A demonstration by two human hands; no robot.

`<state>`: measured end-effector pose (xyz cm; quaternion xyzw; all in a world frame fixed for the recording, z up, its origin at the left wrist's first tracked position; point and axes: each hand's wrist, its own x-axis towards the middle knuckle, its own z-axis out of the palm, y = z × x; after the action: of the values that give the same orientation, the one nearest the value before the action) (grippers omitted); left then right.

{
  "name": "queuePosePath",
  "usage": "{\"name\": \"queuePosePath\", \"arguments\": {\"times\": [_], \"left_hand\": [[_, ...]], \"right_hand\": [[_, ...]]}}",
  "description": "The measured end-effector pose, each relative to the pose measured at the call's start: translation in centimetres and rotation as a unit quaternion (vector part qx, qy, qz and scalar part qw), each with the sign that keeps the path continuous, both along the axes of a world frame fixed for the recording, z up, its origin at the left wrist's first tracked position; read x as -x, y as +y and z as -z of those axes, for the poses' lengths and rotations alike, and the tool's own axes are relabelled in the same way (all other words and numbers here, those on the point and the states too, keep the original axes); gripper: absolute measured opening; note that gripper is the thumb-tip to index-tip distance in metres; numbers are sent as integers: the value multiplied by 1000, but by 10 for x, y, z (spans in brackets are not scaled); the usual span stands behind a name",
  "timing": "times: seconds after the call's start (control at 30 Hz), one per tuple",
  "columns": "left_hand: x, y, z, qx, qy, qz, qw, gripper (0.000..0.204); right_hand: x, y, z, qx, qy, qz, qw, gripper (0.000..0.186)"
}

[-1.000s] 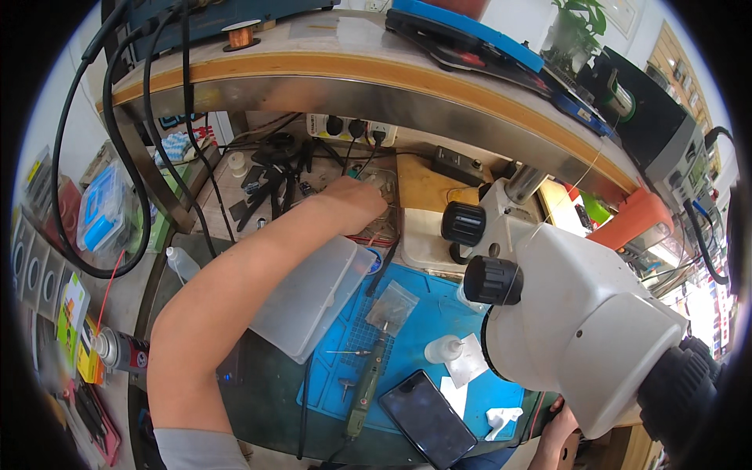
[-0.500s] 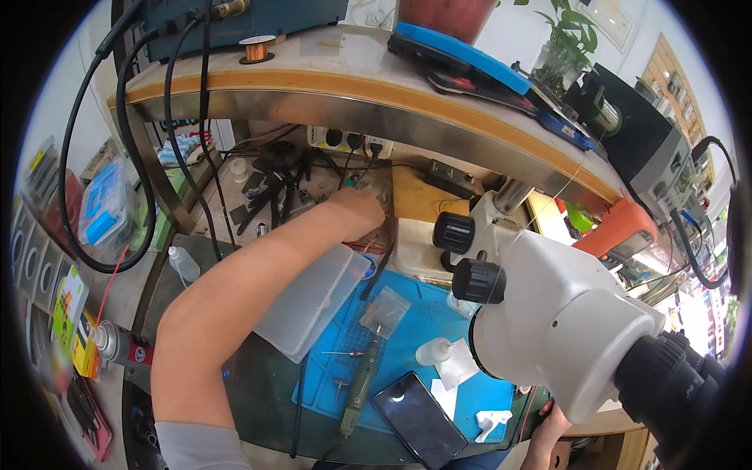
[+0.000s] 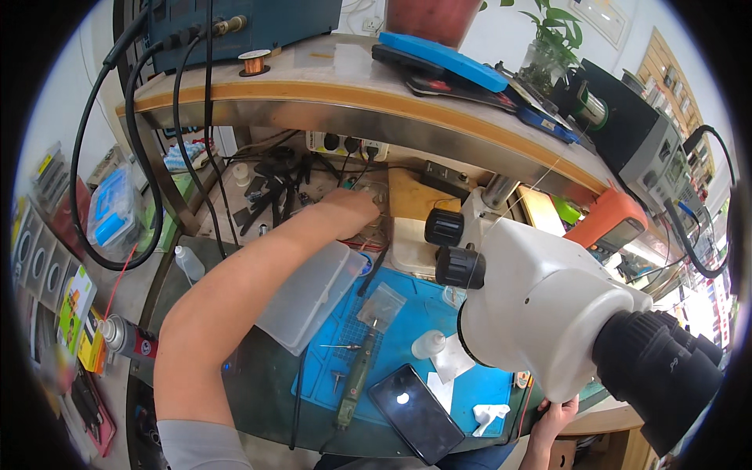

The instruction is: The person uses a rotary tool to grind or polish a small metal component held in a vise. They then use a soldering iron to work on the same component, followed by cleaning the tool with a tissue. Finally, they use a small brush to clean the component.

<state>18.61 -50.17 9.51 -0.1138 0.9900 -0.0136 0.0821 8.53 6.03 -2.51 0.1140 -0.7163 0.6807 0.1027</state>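
Note:
My left arm reaches across the bench, and my left hand [image 3: 354,213] is low at the back under the shelf, among small clutter by the power strip [image 3: 345,146]. Its fingers point away and are mostly hidden. Under that forearm lies a clear plastic box [image 3: 309,301]. My right hand [image 3: 556,417] rests at the bench's front right edge, below the microscope [image 3: 548,305]; whether it grips anything is unclear. On the blue mat [image 3: 313,384] between them lie a green rotary pen tool [image 3: 358,384], a small clear bag [image 3: 381,305] and a black phone [image 3: 417,413] showing a white mark.
A white squeeze bottle [image 3: 428,345], white paper [image 3: 452,360] and crumpled tissue [image 3: 489,419] are on the mat. Black-handled tools [image 3: 274,188] lie at back left. The shelf [image 3: 352,102] overhangs the bench; black cables [image 3: 210,117] hang at left. A spray can [image 3: 129,338] stands far left.
The view has shifted slightly, and the microscope appears further left. My left hand stays at the back of the bench. More of my right hand shows. The phone's white mark is clearer.

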Motion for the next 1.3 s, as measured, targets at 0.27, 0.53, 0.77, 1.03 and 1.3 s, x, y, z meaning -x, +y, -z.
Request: {"name": "queuePosePath", "arguments": {"times": [0.27, 0.53, 0.77, 1.03, 1.3], "left_hand": [[1, -3, 12, 4, 41, -1, 999, 22], [8, -10, 24, -62, 39, 27, 997, 15], [17, -11, 32, -71, 26, 43, 996, 15], [9, -14, 27, -50, 19, 67, 996, 12], [-3, -28, 27, -168, 75, 71, 980, 19]], "right_hand": [[0, 3, -1, -13, -7, -10, 1000, 3], [-12, -18, -16, -29, 10, 41, 999, 11], [7, 16, 13, -10, -12, 45, 999, 21], [26, 67, 55, 25, -54, 46, 997, 33], [19, 56, 50, 48, -67, 69, 994, 36]]}}
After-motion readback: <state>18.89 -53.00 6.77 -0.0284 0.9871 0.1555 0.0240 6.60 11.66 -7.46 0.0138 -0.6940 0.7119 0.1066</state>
